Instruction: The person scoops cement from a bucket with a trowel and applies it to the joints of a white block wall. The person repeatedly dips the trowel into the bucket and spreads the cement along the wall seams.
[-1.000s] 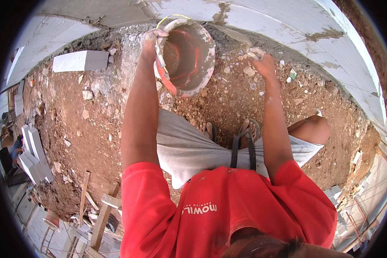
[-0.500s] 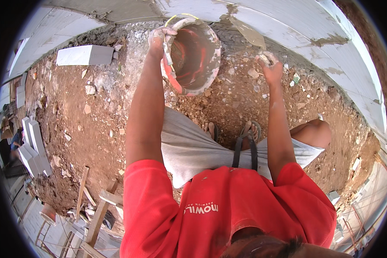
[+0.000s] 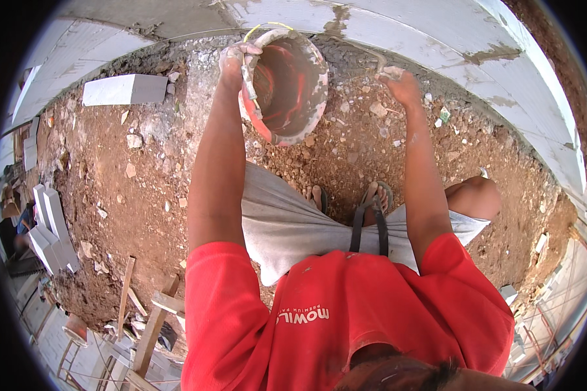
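My left hand (image 3: 235,57) is closed on the left rim of a red-orange bucket (image 3: 319,101), where a pale grip on the bucket's handle hangs down. The bucket stands tilted, mouth toward me, and its inside is smeared with grey mortar. To the right of it, my right hand (image 3: 399,83) is closed round the handle of a trowel (image 3: 368,52). Its mortar-coated blade shows nearly edge-on beside the foot of the pale block wall (image 3: 424,39). Both hands are dusted with mortar.
A white block (image 3: 125,89) lies left of the bucket on stony brown soil. More white blocks (image 3: 55,218) are stacked at the far left. Timber pieces (image 3: 151,332) lie at the lower left. A taut string (image 3: 202,30) runs along the wall's foot.
My right hand has turned and shifted slightly left, and the trowel blade has swung from broad-side view to nearly edge-on. My left hand still grips the bucket rim.
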`<state>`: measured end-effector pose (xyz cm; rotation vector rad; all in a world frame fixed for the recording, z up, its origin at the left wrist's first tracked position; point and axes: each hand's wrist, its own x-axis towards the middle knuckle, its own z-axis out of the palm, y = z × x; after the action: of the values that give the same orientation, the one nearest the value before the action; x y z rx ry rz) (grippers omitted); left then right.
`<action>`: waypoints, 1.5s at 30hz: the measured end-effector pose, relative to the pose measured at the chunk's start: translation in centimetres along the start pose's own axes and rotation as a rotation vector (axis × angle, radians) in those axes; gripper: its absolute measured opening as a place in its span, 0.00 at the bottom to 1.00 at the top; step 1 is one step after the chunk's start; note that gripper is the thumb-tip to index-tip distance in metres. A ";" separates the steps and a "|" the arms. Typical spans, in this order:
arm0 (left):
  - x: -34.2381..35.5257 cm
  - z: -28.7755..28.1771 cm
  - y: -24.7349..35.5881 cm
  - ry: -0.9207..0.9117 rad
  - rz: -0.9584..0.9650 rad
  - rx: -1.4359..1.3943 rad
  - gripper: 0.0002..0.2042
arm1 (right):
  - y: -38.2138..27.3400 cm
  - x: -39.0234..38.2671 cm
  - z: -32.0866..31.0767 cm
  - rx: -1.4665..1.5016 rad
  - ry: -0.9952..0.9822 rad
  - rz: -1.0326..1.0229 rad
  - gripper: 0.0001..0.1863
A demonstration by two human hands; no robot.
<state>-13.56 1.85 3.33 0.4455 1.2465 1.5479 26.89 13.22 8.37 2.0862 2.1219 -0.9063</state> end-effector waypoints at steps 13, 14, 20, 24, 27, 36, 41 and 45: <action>1.7 -6.4 -1.2 -0.158 -0.057 -0.092 0.12 | 0.9 -3.7 -3.0 0.240 -0.117 -0.056 0.25; 2.2 -4.2 -1.2 -0.138 -0.078 -0.107 0.12 | 1.8 -2.9 -2.1 0.207 -0.124 -0.095 0.27; -0.6 5.3 2.0 -0.069 -0.176 -0.004 0.04 | 3.5 1.2 1.8 0.036 0.057 0.098 0.27; 0.3 -2.0 -0.6 -0.090 0.034 0.030 0.07 | 1.3 -1.9 2.9 0.148 0.106 -0.037 0.26; 0.4 0.2 -0.3 -0.021 -0.023 0.011 0.05 | 4.2 -2.2 3.5 0.339 0.174 -0.143 0.25; -0.3 4.7 1.1 0.076 -0.130 -0.024 0.05 | 2.6 1.2 0.8 0.195 -0.021 -0.078 0.24; 0.0 1.1 0.0 -0.072 0.084 -0.052 0.07 | 0.5 2.9 -1.6 0.256 -0.023 -0.020 0.19; 0.7 2.1 0.0 -0.001 -0.100 -0.064 0.10 | 2.5 -0.2 -1.7 0.323 0.048 0.025 0.21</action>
<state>-12.14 3.46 3.94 0.3376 1.1971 1.4981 29.89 13.53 8.91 2.2904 2.0837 -1.2838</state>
